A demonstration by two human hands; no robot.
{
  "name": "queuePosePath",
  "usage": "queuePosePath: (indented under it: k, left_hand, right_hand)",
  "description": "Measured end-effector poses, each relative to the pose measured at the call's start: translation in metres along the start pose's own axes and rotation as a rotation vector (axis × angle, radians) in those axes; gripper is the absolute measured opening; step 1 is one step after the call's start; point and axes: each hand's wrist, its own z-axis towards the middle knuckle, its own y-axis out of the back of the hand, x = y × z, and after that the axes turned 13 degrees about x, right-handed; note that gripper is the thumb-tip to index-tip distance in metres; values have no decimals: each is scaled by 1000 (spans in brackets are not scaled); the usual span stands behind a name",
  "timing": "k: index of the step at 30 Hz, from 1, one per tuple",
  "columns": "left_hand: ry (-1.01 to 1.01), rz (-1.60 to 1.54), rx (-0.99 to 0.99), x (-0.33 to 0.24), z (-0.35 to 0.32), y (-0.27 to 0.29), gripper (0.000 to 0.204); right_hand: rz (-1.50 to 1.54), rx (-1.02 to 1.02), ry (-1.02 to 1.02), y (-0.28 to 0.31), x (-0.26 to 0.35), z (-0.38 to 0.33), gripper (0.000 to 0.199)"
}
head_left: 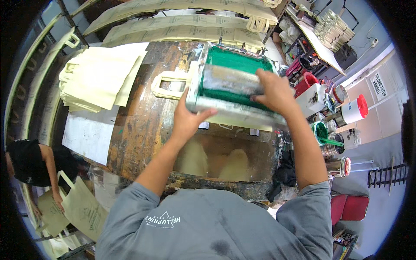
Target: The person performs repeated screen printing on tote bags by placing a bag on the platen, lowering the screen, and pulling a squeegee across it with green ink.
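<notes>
From the head camera, a printing screen (pixel 234 82), its mesh flooded with green ink, lies flat on a stained wooden table (pixel 143 130). The left hand (pixel 188 119) clamps the screen's near frame edge, thumb on top and fingers curled under, probably to keep the frame from shifting. The right hand (pixel 275 91) is closed over a squeegee (pixel 229 80) that lies across the mesh, fingers wrapped on its far-right end, pressing down so the blade meets the mesh evenly. Under the screen lies a cream tote bag (pixel 167 84), its handle loop sticking out to the screen's left, clear of the ink. Further left of the screen sits a stack of blank bags (pixel 97 78), within reach. To the screen's right stand ink cans (pixel 331 145), one holding green ink and a stirrer. Well left of the screen and below the table's edge, another person (pixel 32 162) handles printed bags.
</notes>
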Motion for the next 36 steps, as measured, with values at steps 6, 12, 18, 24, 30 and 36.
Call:
queuePosePath:
  k: [6, 12, 18, 24, 30, 36]
  left_hand:
    - [-47, 618, -42, 64, -48, -5, 117]
    - [-151, 632, -82, 88, -50, -6, 121]
    - [-99, 650, -52, 89, -54, -4, 123]
    - [-113, 678, -35, 83, -52, -3, 122]
    - [-78, 815, -72, 76, -53, -3, 120]
    - [-205, 943, -100, 46, -17, 23, 116]
  right_hand:
    - [121, 67, 27, -48, -4, -4, 59]
    - [69, -32, 39, -76, 31, -49, 49]
    - [-12, -98, 7, -120, 24, -33, 41]
    - [-106, -246, -57, -136, -25, 70, 40]
    - [-81, -122, -40, -119, -94, 165, 50]
    - [27, -32, -38, -82, -114, 193, 56]
